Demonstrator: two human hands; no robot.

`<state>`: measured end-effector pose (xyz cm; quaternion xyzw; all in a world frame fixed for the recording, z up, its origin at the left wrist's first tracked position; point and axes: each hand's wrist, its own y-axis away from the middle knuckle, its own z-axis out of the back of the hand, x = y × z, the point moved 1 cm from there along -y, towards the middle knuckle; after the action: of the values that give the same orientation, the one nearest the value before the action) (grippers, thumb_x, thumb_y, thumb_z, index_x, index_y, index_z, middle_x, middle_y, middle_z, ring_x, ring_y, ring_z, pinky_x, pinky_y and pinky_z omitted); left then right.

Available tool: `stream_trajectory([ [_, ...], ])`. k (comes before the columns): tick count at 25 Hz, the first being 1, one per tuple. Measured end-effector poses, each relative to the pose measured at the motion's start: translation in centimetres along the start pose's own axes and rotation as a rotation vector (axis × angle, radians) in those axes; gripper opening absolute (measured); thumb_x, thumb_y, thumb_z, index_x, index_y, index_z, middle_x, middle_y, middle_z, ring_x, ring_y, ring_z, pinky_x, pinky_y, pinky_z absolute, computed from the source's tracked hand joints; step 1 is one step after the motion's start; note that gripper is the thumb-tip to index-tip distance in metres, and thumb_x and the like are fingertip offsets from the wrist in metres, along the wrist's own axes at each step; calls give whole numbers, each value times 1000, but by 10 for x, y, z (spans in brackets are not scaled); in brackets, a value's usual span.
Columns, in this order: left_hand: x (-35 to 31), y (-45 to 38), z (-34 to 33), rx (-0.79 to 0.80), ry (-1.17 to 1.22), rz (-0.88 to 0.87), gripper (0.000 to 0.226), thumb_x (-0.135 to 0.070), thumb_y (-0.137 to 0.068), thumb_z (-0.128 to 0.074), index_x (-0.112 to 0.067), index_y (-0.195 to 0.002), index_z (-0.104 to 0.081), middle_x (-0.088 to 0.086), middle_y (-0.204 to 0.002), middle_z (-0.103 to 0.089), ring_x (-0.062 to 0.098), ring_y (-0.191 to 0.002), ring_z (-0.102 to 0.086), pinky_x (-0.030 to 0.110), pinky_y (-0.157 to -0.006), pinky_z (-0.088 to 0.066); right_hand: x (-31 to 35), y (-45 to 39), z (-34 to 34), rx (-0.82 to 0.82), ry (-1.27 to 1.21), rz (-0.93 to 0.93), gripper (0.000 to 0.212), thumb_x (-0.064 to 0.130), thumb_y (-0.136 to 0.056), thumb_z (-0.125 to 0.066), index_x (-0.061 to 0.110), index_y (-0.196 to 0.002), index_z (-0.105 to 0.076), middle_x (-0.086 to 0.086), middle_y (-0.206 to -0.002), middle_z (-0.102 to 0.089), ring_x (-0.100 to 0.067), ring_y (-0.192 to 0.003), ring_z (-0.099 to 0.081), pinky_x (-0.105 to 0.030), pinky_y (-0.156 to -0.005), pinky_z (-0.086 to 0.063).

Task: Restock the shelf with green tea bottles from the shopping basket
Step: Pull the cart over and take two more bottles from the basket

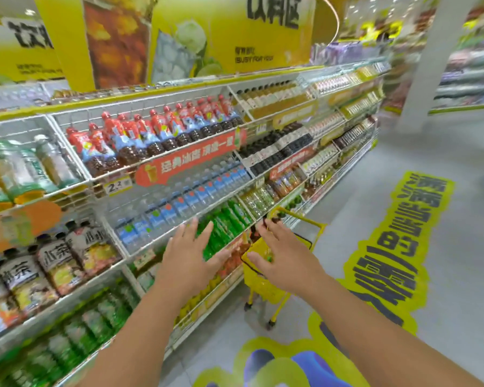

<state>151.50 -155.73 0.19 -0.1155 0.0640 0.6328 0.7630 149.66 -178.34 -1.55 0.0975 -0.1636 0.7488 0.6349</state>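
A yellow wheeled shopping basket [259, 286] stands on the floor against the drinks shelf, its handle raised. A bit of green shows inside it. Green tea bottles [225, 223] lie in a row on a wire shelf just left of the basket. My left hand [190, 252] reaches forward with fingers straight and spread, in front of the green bottles, holding nothing. My right hand [282, 252] stretches out over the basket's top, fingers spread, empty. The picture is blurred by motion.
The long shelf unit [179, 152] runs along the left, with red-capped dark drinks, water bottles with blue labels and tea bottles. Grey aisle floor with a yellow printed sign [397, 247] lies to the right. A white pillar [430, 51] stands further back.
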Motion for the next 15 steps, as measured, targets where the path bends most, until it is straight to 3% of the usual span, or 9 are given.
stream_trajectory([
  [7,-170,-48,-54,-11,-43,-119,85,-78,-90,-26,-37,-161,-6,-2,-170,7,24,-157,3,46,-127,-5,-166,27,83,-65,103,-37,78,70,-98,-36,32,-163,-16,4,-172,-7,-23,-158,-6,-43,-127,-15],
  [11,-237,-77,-82,-12,0,-162,103,-93,-75,-9,-37,-161,-13,0,-170,0,27,-157,-3,46,-125,-7,-232,35,109,-47,73,-82,76,69,-98,-37,33,-162,-16,3,-172,-7,-22,-158,-5,-41,-127,-14],
  [15,-275,-131,-108,9,16,-195,86,-80,-89,-30,-38,-161,-11,-2,-170,2,25,-157,-1,46,-126,-8,-284,5,114,-26,50,-119,76,68,-99,-36,34,-163,-12,7,-172,-1,-17,-158,1,-36,-127,-7],
])
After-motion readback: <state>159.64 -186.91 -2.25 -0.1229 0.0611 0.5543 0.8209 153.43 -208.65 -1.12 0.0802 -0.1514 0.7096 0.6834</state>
